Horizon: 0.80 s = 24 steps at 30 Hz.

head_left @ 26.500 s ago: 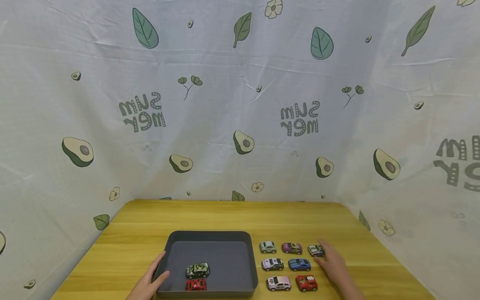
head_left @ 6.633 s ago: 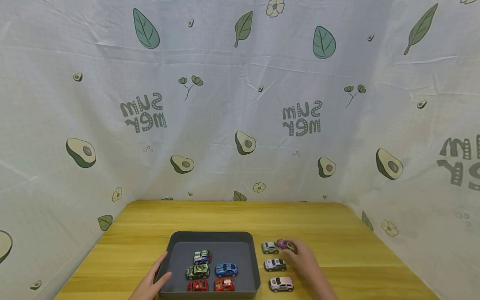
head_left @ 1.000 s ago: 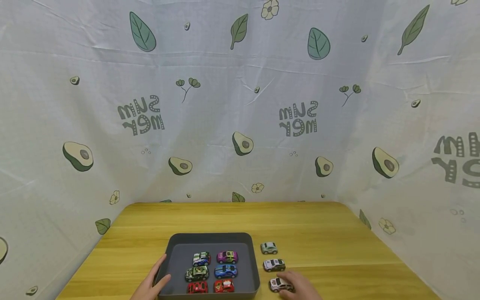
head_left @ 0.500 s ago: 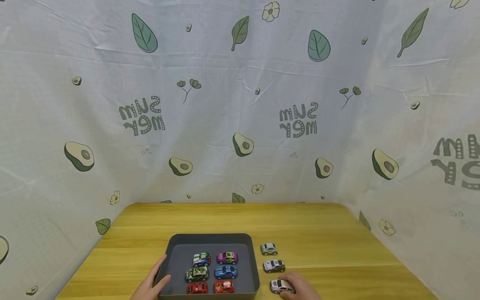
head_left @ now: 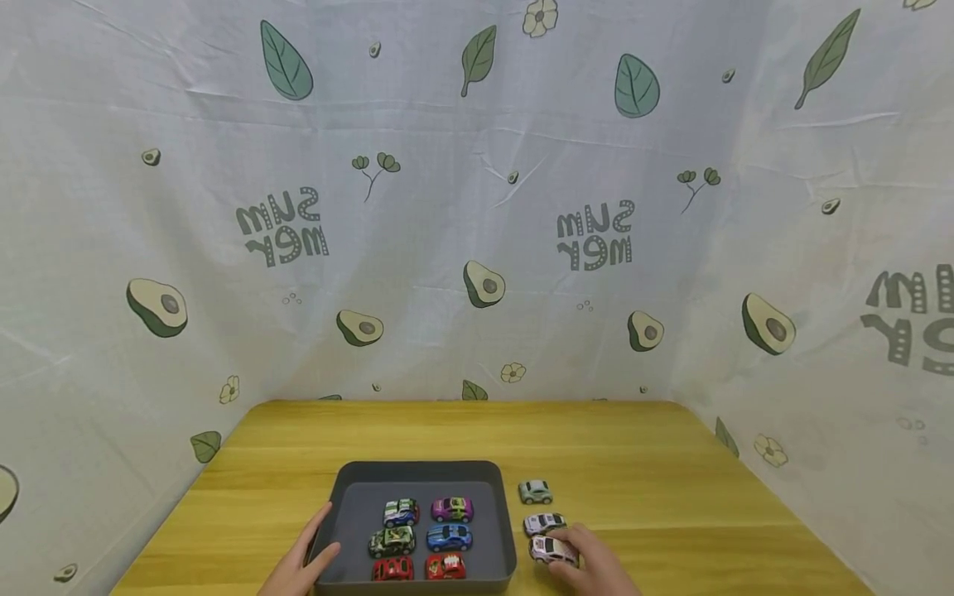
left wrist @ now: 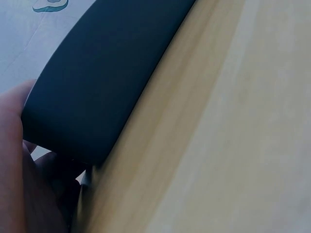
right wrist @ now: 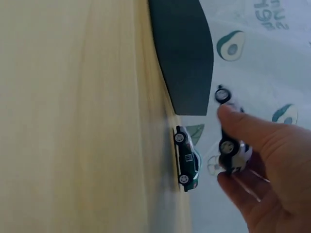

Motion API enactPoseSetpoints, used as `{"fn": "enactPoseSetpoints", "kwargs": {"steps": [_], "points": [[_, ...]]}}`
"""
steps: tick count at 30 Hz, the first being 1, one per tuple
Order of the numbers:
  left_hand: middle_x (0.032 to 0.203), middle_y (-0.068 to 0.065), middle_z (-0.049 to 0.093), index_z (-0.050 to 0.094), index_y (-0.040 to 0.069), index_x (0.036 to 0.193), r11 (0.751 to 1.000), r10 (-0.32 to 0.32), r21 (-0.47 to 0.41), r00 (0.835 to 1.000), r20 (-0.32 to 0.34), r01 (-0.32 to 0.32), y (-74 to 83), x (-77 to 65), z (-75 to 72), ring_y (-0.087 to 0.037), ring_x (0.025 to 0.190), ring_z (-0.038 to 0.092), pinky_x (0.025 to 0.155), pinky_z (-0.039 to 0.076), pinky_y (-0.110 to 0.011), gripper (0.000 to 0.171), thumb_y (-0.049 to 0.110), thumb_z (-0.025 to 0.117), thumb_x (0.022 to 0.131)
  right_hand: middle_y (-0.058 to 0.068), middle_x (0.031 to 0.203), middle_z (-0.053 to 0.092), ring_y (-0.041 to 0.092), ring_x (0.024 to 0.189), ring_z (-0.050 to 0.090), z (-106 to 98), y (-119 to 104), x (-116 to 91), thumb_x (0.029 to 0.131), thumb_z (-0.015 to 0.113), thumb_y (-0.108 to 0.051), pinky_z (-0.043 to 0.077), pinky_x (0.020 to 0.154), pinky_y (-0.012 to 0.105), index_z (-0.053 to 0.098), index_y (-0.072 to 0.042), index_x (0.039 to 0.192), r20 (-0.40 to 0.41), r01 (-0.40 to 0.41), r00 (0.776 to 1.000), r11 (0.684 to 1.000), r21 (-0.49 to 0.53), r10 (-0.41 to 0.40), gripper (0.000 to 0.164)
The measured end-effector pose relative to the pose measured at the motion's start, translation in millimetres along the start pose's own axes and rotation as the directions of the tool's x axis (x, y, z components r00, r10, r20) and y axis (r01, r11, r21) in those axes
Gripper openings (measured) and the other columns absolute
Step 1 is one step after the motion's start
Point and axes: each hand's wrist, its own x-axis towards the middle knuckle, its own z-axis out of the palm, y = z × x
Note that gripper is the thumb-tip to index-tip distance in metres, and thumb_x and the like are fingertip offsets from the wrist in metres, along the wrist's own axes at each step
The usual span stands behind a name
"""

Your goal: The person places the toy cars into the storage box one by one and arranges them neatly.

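Note:
In the head view my right hand [head_left: 592, 561] pinches a white toy car [head_left: 553, 550] with pink markings. The right wrist view shows this white car [right wrist: 227, 145] off the table between thumb and fingers, its wheels visible. Just behind it stands a white-and-black toy car [head_left: 544, 523], and farther back a pale green toy car [head_left: 535, 492]. My left hand [head_left: 298, 563] holds the left wall of the dark grey tray [head_left: 417, 470] near its front corner; in the left wrist view the thumb lies at the rim and the other fingers are partly hidden in shadow.
Inside the tray sit several toy cars in two columns: a white-green-blue car [head_left: 401, 512], a camouflage car [head_left: 392, 542], a red car [head_left: 392, 569], a purple car [head_left: 451, 509], a blue car [head_left: 450, 537] and another red car [head_left: 445, 567]. A printed curtain [head_left: 417, 248] hangs behind the wooden table [head_left: 633, 463].
Over the last second my right hand has lifted the white car and shifted it slightly back and left. Earlier, blue, purple, red and white-green-blue cars went from the table into the tray.

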Motion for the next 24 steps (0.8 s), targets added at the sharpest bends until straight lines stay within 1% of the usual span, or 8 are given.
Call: {"fn": "enactPoseSetpoints", "kwargs": {"steps": [3, 5, 6, 10, 12, 18, 21, 24], "points": [[0.147, -0.031, 0.011, 0.014, 0.006, 0.146, 1.0, -0.002, -0.001, 1.0, 0.001, 0.002, 0.9, 0.6, -0.8, -0.056, 0.129, 0.01, 0.09, 0.034, -0.07, 0.075, 0.041, 0.049, 0.09, 0.005, 0.095, 0.061, 0.001, 0.08, 0.049, -1, -12, 3, 0.08, 0.066, -0.029, 0.045, 0.06, 0.019, 0.062, -0.003, 0.102, -0.068, 0.059, 0.996, 0.996, -0.065, -0.064, 0.035], [0.147, -0.031, 0.01, 0.014, 0.006, 0.146, 1.0, 0.001, -0.003, 1.0, 0.004, -0.001, 1.2, 0.9, -1.2, -0.056, 0.13, 0.01, 0.09, 0.034, -0.07, 0.074, 0.04, 0.049, 0.091, 0.005, 0.093, 0.062, 0.0, 0.079, 0.048, -2, -19, 8, 0.08, 0.067, -0.027, 0.045, 0.059, 0.019, 0.062, -0.003, 0.103, -0.09, 0.115, 0.988, 0.99, -0.087, -0.123, 0.034], [0.147, -0.031, 0.01, 0.013, 0.006, 0.146, 1.0, 0.001, -0.005, 1.0, 0.005, -0.001, 1.4, 0.9, -1.3, -0.057, 0.129, 0.01, 0.09, 0.034, -0.07, 0.074, 0.039, 0.049, 0.091, 0.005, 0.093, 0.063, 0.0, 0.079, 0.049, -2, -23, 9, 0.08, 0.066, -0.028, 0.045, 0.059, 0.018, 0.062, -0.003, 0.103, -0.087, 0.122, 0.988, 0.989, -0.086, -0.13, 0.033], [0.147, -0.031, 0.011, 0.014, 0.005, 0.146, 1.0, 0.005, -0.002, 1.0, 0.005, -0.005, 1.2, 0.4, -1.4, -0.056, 0.129, 0.01, 0.09, 0.034, -0.069, 0.074, 0.038, 0.05, 0.091, 0.002, 0.095, 0.063, -0.002, 0.079, 0.049, -4, -39, 20, 0.08, 0.066, -0.028, 0.047, 0.06, 0.018, 0.063, -0.006, 0.104, -0.061, 0.094, 0.993, 0.995, -0.039, -0.096, 0.033], [0.147, -0.031, 0.012, 0.014, 0.005, 0.146, 1.0, 0.01, 0.002, 1.0, 0.0, -0.01, 0.7, -0.1, -1.3, -0.056, 0.13, 0.012, 0.09, 0.035, -0.069, 0.074, 0.039, 0.05, 0.09, 0.0, 0.098, 0.062, -0.001, 0.079, 0.05, -4, -47, 25, 0.08, 0.066, -0.03, 0.047, 0.061, 0.017, 0.064, -0.008, 0.104, -0.027, 0.04, 0.999, 0.999, -0.018, -0.04, 0.033], [0.147, -0.031, 0.012, 0.015, 0.005, 0.146, 1.0, 0.02, -0.003, 1.0, -0.004, -0.02, -0.1, -1.4, -0.4, -0.055, 0.13, 0.013, 0.09, 0.036, -0.067, 0.075, 0.04, 0.05, 0.09, -0.001, 0.094, 0.061, 0.001, 0.079, 0.049, 3, -63, 39, 0.08, 0.066, -0.026, 0.046, 0.061, 0.016, 0.065, -0.008, 0.102, 0.047, 0.055, 0.998, 0.995, -0.087, -0.051, 0.028], [0.147, -0.031, 0.012, 0.015, 0.005, 0.146, 1.0, 0.023, 0.0, 1.0, -0.003, -0.023, -0.2, -1.5, 0.1, -0.055, 0.13, 0.013, 0.09, 0.036, -0.067, 0.075, 0.04, 0.05, 0.09, 0.0, 0.095, 0.061, 0.004, 0.08, 0.05, 9, -65, 45, 0.08, 0.067, -0.024, 0.048, 0.063, 0.018, 0.065, -0.007, 0.101, 0.107, 0.049, 0.994, 0.993, -0.108, -0.037, 0.027], [0.147, -0.031, 0.013, 0.016, 0.006, 0.146, 1.0, 0.021, 0.01, 1.0, -0.007, -0.021, -0.3, -0.5, 0.6, -0.056, 0.129, 0.014, 0.088, 0.036, -0.067, 0.075, 0.041, 0.05, 0.089, 0.0, 0.092, 0.062, 0.005, 0.079, 0.051, 15, -65, 50, 0.079, 0.068, -0.022, 0.05, 0.065, 0.019, 0.065, -0.006, 0.1, 0.145, 0.081, 0.988, 0.984, -0.157, -0.058, 0.027]]}}
